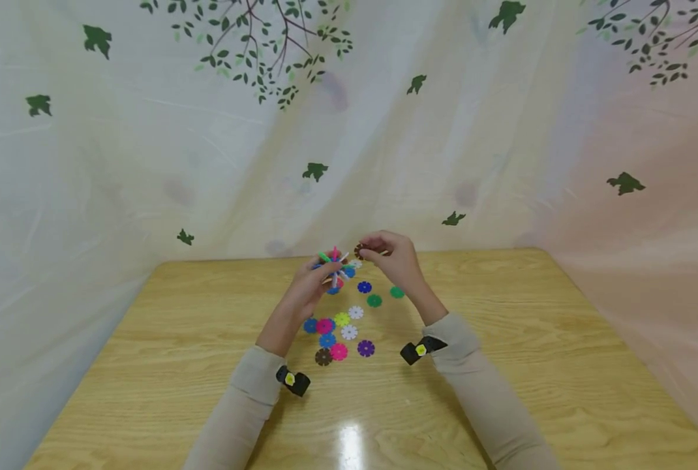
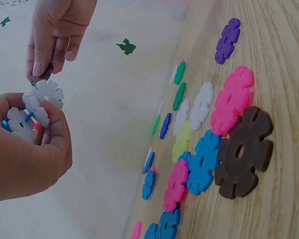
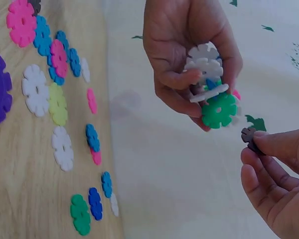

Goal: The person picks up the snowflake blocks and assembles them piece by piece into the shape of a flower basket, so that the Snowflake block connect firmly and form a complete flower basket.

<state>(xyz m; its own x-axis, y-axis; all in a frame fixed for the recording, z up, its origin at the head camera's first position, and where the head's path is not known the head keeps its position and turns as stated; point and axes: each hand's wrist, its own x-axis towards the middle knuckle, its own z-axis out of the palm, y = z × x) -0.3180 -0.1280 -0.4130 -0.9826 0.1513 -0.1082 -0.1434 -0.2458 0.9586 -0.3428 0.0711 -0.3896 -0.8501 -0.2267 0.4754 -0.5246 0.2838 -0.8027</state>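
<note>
Fingers of my left hand [image 1: 302,294] hold a cluster of interlocked notched plastic discs [image 1: 335,265], raised over the table's far side. White discs [image 2: 47,92], a green disc [image 3: 219,110] and a blue piece show in it; the palm side is partly hidden. To its right, my right hand [image 1: 400,262] pinches a brown notched disc [image 3: 248,134] between thumb and fingers. In the right wrist view that disc is apart from the cluster; from the left wrist it overlaps the cluster's white disc, and contact cannot be told there.
Loose notched discs lie on the wooden table [image 1: 208,365] below the hands: purple [image 1: 366,348], brown [image 1: 323,357], pink [image 1: 339,352], yellow [image 1: 342,319], green [image 1: 374,300], and several blue and white. A leaf-printed curtain [image 1: 255,183] hangs behind the table's far edge.
</note>
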